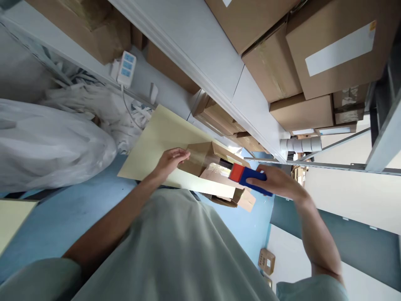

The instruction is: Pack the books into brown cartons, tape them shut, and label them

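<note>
My right hand [277, 182] is wrapped around a blue and red tape dispenser [250, 177], its red end over the near side of an open cardboard box [196, 161]. The box rests on a pale yellow board [156, 142]. At the box's left end my left hand [172, 161] is closed in a pinch, with a faint see-through strip of packing tape [196, 155] at the fingertips. Inside the box, something wrapped in shiny clear material [216, 170] shows partly. The right thumb lies along the dispenser's blue side.
Shelving with cardboard boxes [272, 62] rises ahead and to the right. White tape rolls [300, 145] stand at the shelf end. A white power strip [126, 69] hangs above a large white bag [56, 142] on the left. Another open carton [224, 200] sits below the board.
</note>
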A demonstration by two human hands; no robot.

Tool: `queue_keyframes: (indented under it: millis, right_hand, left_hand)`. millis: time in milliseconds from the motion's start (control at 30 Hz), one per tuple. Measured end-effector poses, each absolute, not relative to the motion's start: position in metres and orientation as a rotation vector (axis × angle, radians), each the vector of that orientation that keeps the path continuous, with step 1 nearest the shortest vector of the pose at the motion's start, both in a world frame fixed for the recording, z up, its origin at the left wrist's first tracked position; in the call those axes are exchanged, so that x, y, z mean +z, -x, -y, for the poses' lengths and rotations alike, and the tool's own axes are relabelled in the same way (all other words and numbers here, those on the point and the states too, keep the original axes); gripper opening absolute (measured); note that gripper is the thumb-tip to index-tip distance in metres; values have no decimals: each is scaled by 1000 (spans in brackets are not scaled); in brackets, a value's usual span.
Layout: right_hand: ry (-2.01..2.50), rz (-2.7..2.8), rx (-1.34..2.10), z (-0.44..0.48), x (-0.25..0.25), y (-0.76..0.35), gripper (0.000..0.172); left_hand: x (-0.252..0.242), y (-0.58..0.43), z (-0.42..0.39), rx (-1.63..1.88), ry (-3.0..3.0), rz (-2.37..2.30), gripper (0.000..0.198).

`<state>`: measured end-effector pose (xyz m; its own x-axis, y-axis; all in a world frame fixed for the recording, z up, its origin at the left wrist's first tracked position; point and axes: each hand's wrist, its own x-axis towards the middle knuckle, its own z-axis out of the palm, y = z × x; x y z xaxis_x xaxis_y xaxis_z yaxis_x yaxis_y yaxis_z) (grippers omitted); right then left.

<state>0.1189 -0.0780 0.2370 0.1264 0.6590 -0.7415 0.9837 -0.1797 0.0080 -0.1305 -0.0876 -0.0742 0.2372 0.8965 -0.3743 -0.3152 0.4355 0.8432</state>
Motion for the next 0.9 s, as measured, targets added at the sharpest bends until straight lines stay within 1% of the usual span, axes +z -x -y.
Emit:
queue_keyframes:
  millis: [133,300,433,567,633,700,767,833,867,900]
  right_hand:
    - [-1935,-1550,-857,57,258,-123,52]
    - [-1938,-1455,-805,38,256,-103,57]
    - [-1935,-1378,-777,29,252,-91,59]
    - [-1929,-1386,-733,25,251,-82,59]
    - [-1903,-1415,-693,24,252,-78,60]
    - [-1849,-1474,-649,24,253,-75,60]
    - [-1797,-1531,-602,25,253,-71,61]
    - [-1755,-1575,-563,24,253,-67,62]
    - [-1740,-1592,-551,24,252,-64,63]
    - [-1725,-1608,-541,23,252,-62,64]
  left_hand:
    - [-106,119,77,921,-655,-978,64]
    - [-124,89,74,897,-550,-997,66]
    - [-135,71,76,901,-611,-1070,52]
    - [-144,58,88,1026,-850,-1218,35]
    - [-146,57,94,1021,-891,-1301,34]
    - [-143,62,98,1000,-880,-1340,45]
    - [-131,72,97,1032,-946,-1264,63]
    - [-111,81,91,1084,-1139,-1115,82]
    - [-100,85,86,1089,-1260,-1043,87]
    - [-89,87,81,1077,-1376,-984,88]
